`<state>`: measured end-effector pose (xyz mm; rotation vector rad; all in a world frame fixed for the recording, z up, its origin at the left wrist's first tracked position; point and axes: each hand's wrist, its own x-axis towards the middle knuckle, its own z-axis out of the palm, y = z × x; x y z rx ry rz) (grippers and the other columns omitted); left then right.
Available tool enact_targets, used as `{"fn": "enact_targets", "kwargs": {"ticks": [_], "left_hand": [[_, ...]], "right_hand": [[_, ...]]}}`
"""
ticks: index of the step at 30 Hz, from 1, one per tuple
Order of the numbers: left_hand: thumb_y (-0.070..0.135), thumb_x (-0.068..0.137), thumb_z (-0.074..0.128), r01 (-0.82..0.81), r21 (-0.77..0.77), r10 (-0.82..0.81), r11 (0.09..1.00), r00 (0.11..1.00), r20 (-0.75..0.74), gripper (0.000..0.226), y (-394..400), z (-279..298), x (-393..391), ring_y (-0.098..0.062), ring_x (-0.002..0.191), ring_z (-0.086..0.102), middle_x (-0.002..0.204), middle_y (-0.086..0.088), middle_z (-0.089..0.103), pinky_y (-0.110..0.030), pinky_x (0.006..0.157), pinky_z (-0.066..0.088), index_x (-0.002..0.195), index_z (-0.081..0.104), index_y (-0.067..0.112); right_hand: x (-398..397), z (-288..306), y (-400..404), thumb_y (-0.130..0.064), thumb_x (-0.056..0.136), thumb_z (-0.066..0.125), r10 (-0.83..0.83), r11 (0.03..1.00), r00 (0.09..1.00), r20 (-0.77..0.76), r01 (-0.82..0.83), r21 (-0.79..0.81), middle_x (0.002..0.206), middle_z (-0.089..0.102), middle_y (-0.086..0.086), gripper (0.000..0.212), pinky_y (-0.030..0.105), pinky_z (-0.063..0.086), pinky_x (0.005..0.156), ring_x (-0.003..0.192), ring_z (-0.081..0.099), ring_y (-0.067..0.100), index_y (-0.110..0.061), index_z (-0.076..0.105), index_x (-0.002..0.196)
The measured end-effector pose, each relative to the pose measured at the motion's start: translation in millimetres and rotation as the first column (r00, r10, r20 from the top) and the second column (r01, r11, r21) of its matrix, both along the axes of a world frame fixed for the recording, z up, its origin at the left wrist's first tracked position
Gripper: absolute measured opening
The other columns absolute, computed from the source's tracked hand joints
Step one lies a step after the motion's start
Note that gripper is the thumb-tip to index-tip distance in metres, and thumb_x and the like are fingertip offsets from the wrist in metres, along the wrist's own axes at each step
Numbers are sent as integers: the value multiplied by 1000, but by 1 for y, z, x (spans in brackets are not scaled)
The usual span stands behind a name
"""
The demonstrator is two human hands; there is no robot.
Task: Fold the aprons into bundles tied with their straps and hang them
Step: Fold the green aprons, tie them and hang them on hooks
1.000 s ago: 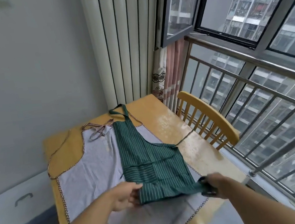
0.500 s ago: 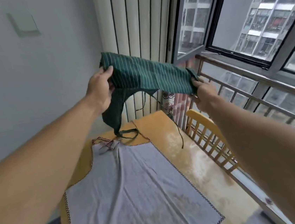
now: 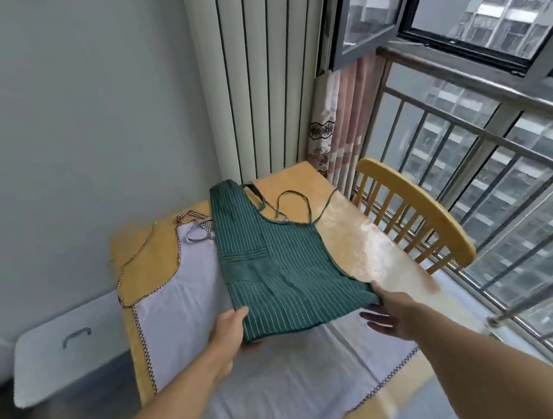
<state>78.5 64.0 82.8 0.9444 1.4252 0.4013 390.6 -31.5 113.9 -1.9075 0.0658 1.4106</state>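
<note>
**Laying the green apron flat for its fold**

The green striped apron lies on top of the pale apron, which is spread over the yellow tabletop; its bib points to the far side and its thin straps trail loosely on the far right. We hold its near edge by the two corners. Our left hand pinches the left corner, thumb above and fingers under the cloth. Our right hand holds the right corner from below with its fingers only loosely curled.

To do this step well, we think the near edge should be pulled straight and even, so the fabric has no wrinkle. The straps should stay free and outside the fold, because we need them later for tying. A wooden chair stands just beside the tabletop on the right.
</note>
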Motion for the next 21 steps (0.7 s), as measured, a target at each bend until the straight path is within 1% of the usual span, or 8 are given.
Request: {"fn": "enact_targets", "kwargs": {"ticks": [2, 4, 6, 9, 12, 16, 19, 21], "left_hand": [[44, 89, 63, 123, -185, -139, 975, 988, -73, 51, -20, -54, -21, -28, 117, 63, 131, -8, 67, -49, 106, 49, 129, 64, 13], [33, 91, 63, 168, -329, -202, 929, 977, -70, 45, -40, -81, -37, -33, 103, 70, 115, -16, 74, -57, 93, 58, 127, 63, 6], [22, 98, 62, 253, -425, -304, 869, 951, -55, 36, -61, -52, -39, -33, 91, 73, 105, -19, 75, -53, 84, 62, 127, 59, 1], [21, 99, 64, 423, -517, -517, 745, 855, -46, 53, -78, -52, -43, -30, 92, 70, 133, -24, 61, -46, 81, 63, 143, 41, 4], [25, 100, 65, 504, -534, -656, 679, 744, -131, 66, -84, -59, -44, -27, 89, 76, 139, -26, 58, -39, 77, 64, 150, 32, 0], [34, 101, 61, 523, -544, -724, 657, 639, -260, 59, -93, -66, -44, -26, 76, 78, 92, -17, 78, -37, 70, 64, 139, 41, -6], [42, 100, 59, 585, -365, -678, 724, 503, -537, 44, -89, -73, -41, -15, 58, 75, 66, -4, 76, -27, 61, 62, 115, 60, 1], [37, 103, 55, 598, -248, -620, 763, 565, -545, 31, -84, -84, -35, -14, 56, 73, 64, -3, 75, -27, 61, 61, 93, 62, 8]], "right_hand": [[-10, -24, -30, -35, 103, 57, -2, 995, 999, 37, 5, -100, 95, 76, 13, 35, 41, 58, 84, 92, 73, 32, -3, 69, 103], [-18, -46, -56, -30, 103, 56, 15, 979, 998, 69, 0, -206, 91, 77, 13, 32, 41, 57, 86, 89, 74, 32, -2, 68, 95], [-23, -63, -77, -27, 104, 51, 29, 955, 998, 63, -9, -295, 88, 75, 15, 31, 41, 57, 81, 86, 74, 32, -3, 63, 90], [-26, -73, -98, -16, 104, 49, 124, 905, 989, 82, -79, -417, 96, 70, 19, 21, 42, 61, 75, 83, 70, 33, 1, 60, 98], [-26, -77, -104, -8, 103, 49, 261, 870, 957, 127, -176, -461, 110, 67, 21, 15, 45, 62, 78, 97, 68, 33, 3, 59, 99], [-30, -87, -112, -9, 98, 60, 350, 861, 931, 103, -276, -427, 110, 68, 18, 12, 42, 57, 85, 100, 66, 32, 1, 63, 103], [-36, -98, -111, -25, 94, 73, 326, 903, 933, 152, -259, -344, 101, 72, 16, 26, 38, 58, 74, 91, 68, 30, 0, 67, 98], [-43, -99, -103, -27, 98, 68, 266, 939, 932, 246, -193, -284, 84, 69, 14, 29, 37, 55, 66, 73, 65, 27, -1, 64, 85]]}}
